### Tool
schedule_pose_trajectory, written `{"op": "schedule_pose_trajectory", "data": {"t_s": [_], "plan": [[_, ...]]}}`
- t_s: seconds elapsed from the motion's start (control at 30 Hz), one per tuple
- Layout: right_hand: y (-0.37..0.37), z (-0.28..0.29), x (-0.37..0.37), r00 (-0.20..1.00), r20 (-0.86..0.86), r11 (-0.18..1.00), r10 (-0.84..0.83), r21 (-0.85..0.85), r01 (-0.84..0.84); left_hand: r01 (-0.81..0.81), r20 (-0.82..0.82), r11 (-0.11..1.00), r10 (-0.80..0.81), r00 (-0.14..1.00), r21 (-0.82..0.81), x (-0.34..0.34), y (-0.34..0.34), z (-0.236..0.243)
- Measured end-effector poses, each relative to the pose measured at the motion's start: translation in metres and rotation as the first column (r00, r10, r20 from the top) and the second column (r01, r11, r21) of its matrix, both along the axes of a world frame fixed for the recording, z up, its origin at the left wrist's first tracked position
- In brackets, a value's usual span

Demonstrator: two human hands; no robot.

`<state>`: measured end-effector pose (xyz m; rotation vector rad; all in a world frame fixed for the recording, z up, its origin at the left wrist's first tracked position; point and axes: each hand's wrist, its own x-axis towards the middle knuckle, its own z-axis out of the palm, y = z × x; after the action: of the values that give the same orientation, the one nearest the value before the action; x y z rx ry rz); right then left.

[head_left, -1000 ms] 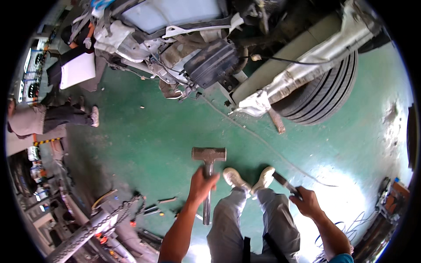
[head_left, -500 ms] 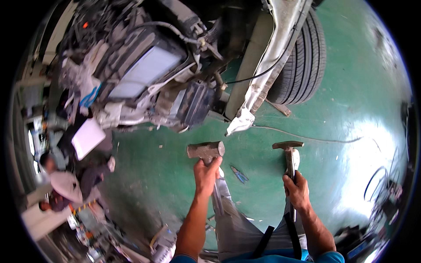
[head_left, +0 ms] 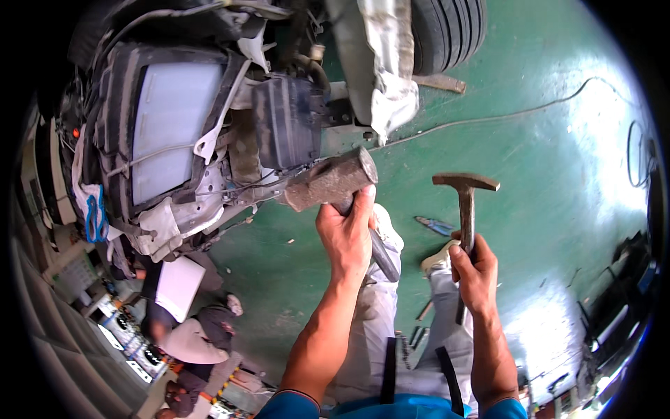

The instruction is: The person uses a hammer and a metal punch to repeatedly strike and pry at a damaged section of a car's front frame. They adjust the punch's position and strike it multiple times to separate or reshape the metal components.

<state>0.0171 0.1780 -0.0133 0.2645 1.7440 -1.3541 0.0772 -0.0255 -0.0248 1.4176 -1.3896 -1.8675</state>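
My left hand (head_left: 349,230) grips a heavy sledgehammer (head_left: 328,181) by its metal handle, just below the big brownish block head. Its handle slants down toward my left leg. My right hand (head_left: 474,269) is wrapped round a smaller hammer (head_left: 466,180), held upright with its narrow head on top. Above the sledgehammer is the stripped front of a vehicle, with a dark plastic box (head_left: 286,122) and a crumpled silver metal beam (head_left: 391,91). Blue-handled pliers (head_left: 433,224) lie on the green floor between the two hammers.
A tyre (head_left: 450,31) and a wooden piece (head_left: 440,82) sit beside the beam. A cable (head_left: 488,120) snakes across the floor. At lower left, co-workers (head_left: 195,342) are near a white panel (head_left: 178,283). Dark parts (head_left: 621,286) lie at the right edge.
My view has turned toward the vehicle. My left hand and sledgehammer have risen and shifted right, nearer the vehicle parts. The smaller hammer is now held upright and higher.
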Motion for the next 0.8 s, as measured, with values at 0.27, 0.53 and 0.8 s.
{"op": "schedule_pose_trajectory", "data": {"t_s": [0.27, 0.53, 0.8], "plan": [[-0.017, -0.044, 0.024, 0.962, 0.248, 0.875, -0.113, -0.434, 0.214, 0.125, -0.018, 0.982, -0.129, 0.991, -0.141, -0.008, -0.010, -0.012], [-0.045, -0.045, 0.038, 0.929, 0.090, 0.813, -0.358, -0.460, 0.357, 0.148, -0.175, 0.989, -0.149, 0.973, -0.020, -0.017, 0.002, -0.035], [-0.038, -0.048, 0.047, 0.922, 0.072, 0.836, -0.381, -0.398, 0.377, 0.192, -0.050, 0.954, -0.208, 0.977, -0.231, -0.010, 0.006, -0.022]]}}
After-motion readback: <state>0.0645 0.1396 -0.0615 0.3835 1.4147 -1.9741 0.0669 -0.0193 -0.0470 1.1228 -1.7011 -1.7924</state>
